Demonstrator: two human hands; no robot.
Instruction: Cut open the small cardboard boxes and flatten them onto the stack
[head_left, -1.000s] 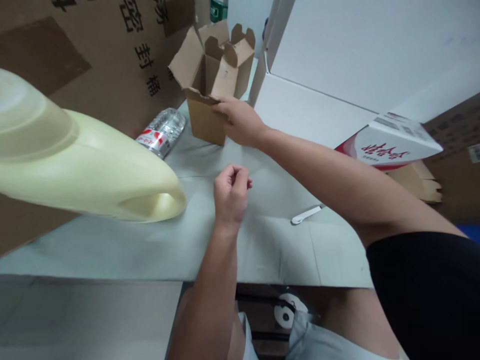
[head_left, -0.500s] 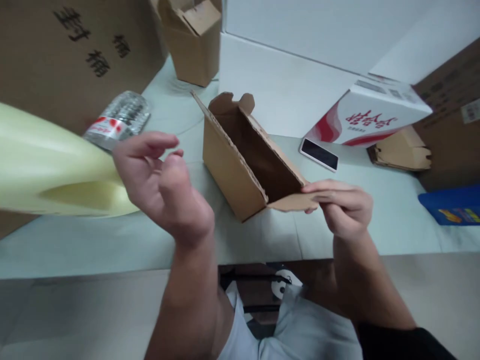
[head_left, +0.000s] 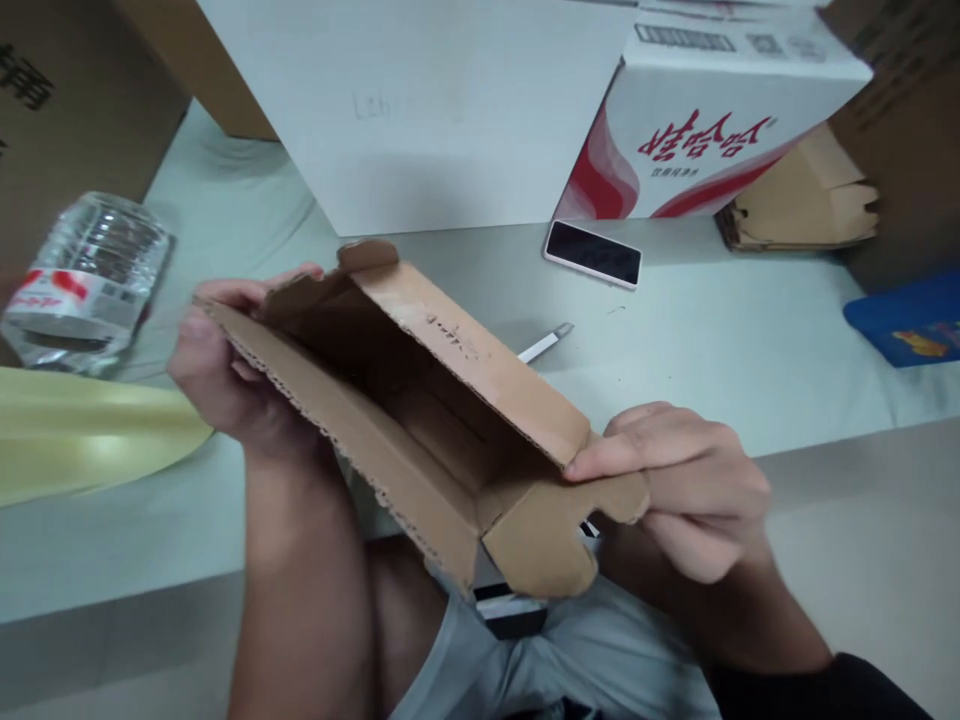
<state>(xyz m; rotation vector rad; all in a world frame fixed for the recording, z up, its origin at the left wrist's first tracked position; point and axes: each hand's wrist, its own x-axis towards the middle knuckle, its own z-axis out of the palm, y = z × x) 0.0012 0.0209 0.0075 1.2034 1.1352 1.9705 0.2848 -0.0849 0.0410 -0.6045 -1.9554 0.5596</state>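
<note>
A brown cardboard box point(head_left: 450, 400) is held up between my two hands, tilted so its open mouth faces me. Its top flaps stand outward, and the inside looks dark. My left hand point(head_left: 232, 370) grips the far left end, with the thumb at the edge of the long flap. On the other end, my right hand point(head_left: 682, 480) pinches the corner beside a notched end flap point(head_left: 544, 535). Behind the box, a utility knife point(head_left: 546, 343) lies on the table, its handle partly hidden.
A phone point(head_left: 592, 255) lies before a white-and-red carton point(head_left: 697, 140). On the left are a clear plastic bottle point(head_left: 90, 280) and a pale yellow object point(head_left: 90, 435). Flattened cardboard point(head_left: 802, 200) and a blue packet point(head_left: 919, 320) lie at right. A large white box point(head_left: 450, 120) stands behind.
My left hand has gone from free to gripping the box. The box has been lifted from the table, brought nearer and tilted toward me, uncovering the knife. The view has shifted.
</note>
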